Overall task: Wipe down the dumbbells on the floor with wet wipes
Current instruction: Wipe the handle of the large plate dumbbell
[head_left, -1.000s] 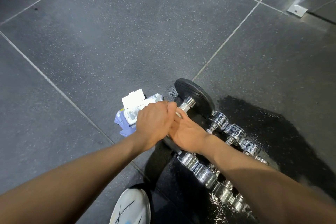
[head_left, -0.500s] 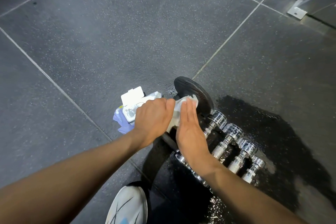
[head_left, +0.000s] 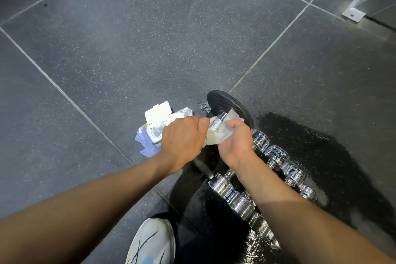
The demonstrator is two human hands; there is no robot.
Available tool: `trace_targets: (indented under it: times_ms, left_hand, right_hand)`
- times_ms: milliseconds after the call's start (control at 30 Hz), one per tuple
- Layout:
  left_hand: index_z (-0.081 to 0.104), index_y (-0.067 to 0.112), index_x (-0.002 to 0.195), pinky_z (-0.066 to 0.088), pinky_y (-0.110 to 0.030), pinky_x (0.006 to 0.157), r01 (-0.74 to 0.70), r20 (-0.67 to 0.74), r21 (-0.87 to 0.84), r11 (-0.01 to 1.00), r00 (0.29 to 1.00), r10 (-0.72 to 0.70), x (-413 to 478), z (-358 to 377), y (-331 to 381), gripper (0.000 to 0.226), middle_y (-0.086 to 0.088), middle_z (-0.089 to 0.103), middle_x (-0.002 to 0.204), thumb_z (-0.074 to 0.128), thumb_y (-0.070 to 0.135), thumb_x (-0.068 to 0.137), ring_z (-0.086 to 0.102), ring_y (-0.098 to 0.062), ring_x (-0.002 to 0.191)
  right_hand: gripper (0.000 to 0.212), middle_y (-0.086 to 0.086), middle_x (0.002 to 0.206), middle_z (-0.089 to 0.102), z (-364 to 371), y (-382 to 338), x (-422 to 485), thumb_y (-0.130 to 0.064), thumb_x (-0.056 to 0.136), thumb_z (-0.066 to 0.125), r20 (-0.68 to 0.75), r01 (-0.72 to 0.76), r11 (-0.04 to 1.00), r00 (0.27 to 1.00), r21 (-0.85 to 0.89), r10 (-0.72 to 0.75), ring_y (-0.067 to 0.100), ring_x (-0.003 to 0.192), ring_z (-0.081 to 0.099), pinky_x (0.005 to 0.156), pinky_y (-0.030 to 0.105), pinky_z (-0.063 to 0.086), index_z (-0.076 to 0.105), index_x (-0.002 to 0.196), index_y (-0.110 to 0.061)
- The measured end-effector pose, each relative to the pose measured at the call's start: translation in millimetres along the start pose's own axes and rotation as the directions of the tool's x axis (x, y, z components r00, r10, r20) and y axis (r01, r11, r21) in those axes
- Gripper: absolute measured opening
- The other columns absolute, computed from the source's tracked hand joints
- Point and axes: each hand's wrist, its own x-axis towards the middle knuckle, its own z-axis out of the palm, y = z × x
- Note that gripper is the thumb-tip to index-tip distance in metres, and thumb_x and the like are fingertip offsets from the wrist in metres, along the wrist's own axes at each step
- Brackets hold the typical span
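A black-plated dumbbell (head_left: 229, 103) with a knurled chrome handle lies on the dark floor. My left hand (head_left: 182, 137) grips the handle's near part. My right hand (head_left: 234, 141) holds a white wet wipe (head_left: 216, 137) wrapped under and around the handle, fingers curled into it. Several small chrome dumbbells (head_left: 276, 154) lie in a row to the right, partly hidden by my right forearm. The wet wipe pack (head_left: 158, 122), its white lid flipped up, sits just left of my left hand.
A wet dark patch (head_left: 321, 156) spreads on the floor around the chrome dumbbells. My white shoe (head_left: 152, 242) is at the bottom centre. A metal bracket (head_left: 353, 14) sits at the upper right. Grey floor tiles stretch to the left and top.
My right hand went from lying flat against the wipe to curling around it under the handle. The left hand kept its grip on the handle.
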Motion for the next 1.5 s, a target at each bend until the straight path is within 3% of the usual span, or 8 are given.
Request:
trace_targets:
  times_ms: [267,500,833,933,1033,1167,1367,1500]
  left_hand:
    - [0.040,0.016,0.061,0.050,-0.050,0.073,0.010,-0.029,-0.048,0.999,1.000,-0.012,-0.7,-1.6,1.3,0.037,-0.012,0.058,0.069,0.040,0.022,0.098,0.055,-0.042,0.076]
    - [0.034,0.015,0.058,0.042,-0.044,0.062,-0.066,-0.064,-0.077,0.995,0.996,0.061,-1.1,-0.7,-2.5,0.040,-0.004,0.048,0.059,0.024,0.033,0.092,0.048,-0.037,0.068]
    - [0.029,0.023,0.048,0.046,-0.057,0.064,-0.101,-0.165,-0.254,0.962,0.984,0.060,-7.4,-4.9,-2.0,0.035,-0.021,0.048,0.064,0.032,0.020,0.083,0.050,-0.050,0.071]
    - [0.048,0.042,0.051,0.040,-0.048,0.060,-0.108,-0.181,-0.249,0.963,0.981,0.063,-7.0,-4.1,-3.4,0.043,-0.010,0.036,0.057,0.033,0.020,0.085,0.045,-0.046,0.070]
    - [0.047,0.039,0.052,0.037,-0.046,0.058,-0.110,-0.175,-0.250,0.962,0.982,0.067,-5.8,-2.7,-6.2,0.040,0.004,0.029,0.050,0.033,0.021,0.085,0.040,-0.043,0.068]
    - [0.022,0.024,0.053,0.041,-0.055,0.062,-0.118,-0.195,-0.278,0.953,0.979,0.065,-6.4,-0.9,-6.1,0.034,-0.011,0.038,0.058,0.032,0.021,0.086,0.048,-0.049,0.071]
    - [0.025,0.021,0.054,0.038,-0.047,0.061,-0.093,-0.201,-0.252,0.963,0.979,0.042,-2.4,4.5,-10.8,0.035,0.004,0.034,0.052,0.032,0.027,0.088,0.037,-0.029,0.062]
    - [0.021,0.022,0.054,0.037,-0.048,0.059,-0.129,-0.201,-0.206,0.970,0.976,0.087,-2.9,5.1,-10.1,0.035,0.004,0.030,0.052,0.031,0.025,0.088,0.040,-0.041,0.065]
  right_hand:
    - [0.055,0.023,0.118,0.067,8.2,15.4,6.6,-0.025,0.089,0.040,0.094,-0.100,0.988,0.992,0.120,0.089,0.035,0.105,0.064,0.094,0.045,0.049,0.061,0.133,0.000]
    - [0.043,0.017,0.100,0.072,-9.7,30.1,-5.5,-0.020,0.098,0.031,0.232,-0.238,0.964,0.938,-0.114,0.259,0.026,0.084,0.068,0.083,0.039,0.052,0.066,0.116,-0.004]
    - [0.026,0.013,0.107,0.072,-20.4,0.3,-24.4,-0.011,0.092,0.040,-0.023,-0.059,0.950,0.998,-0.305,0.055,0.030,0.092,0.069,0.090,0.058,0.058,0.061,0.106,-0.005]
    - [0.017,0.006,0.087,0.061,-13.9,-3.9,-34.3,-0.021,0.092,0.042,0.019,0.208,0.730,0.966,-0.651,-0.258,0.022,0.076,0.055,0.069,0.040,0.050,0.056,0.090,-0.013]
    - [0.024,0.007,0.103,0.059,-15.5,3.8,-34.1,-0.014,0.099,0.039,0.370,0.553,0.210,0.748,-0.806,-0.551,0.024,0.088,0.053,0.074,0.035,0.039,0.058,0.112,-0.007]
    - [0.058,0.014,0.154,0.047,-45.1,24.6,-4.4,-0.004,0.091,0.038,0.765,0.599,-0.504,0.601,-0.622,-0.231,0.030,0.149,0.035,0.117,0.050,0.037,0.047,0.148,-0.005]
    - [0.083,-0.007,0.168,0.024,-55.9,20.9,-18.3,0.008,0.082,0.036,0.860,0.803,-0.429,0.500,-0.413,0.107,0.003,0.156,-0.002,0.127,0.030,0.017,0.030,0.160,-0.018]
    - [0.085,0.001,0.168,0.026,-56.0,21.3,-7.4,0.013,0.079,0.044,0.797,0.637,-0.506,0.573,-0.581,-0.193,0.010,0.155,0.009,0.120,0.033,0.035,0.034,0.159,-0.014]
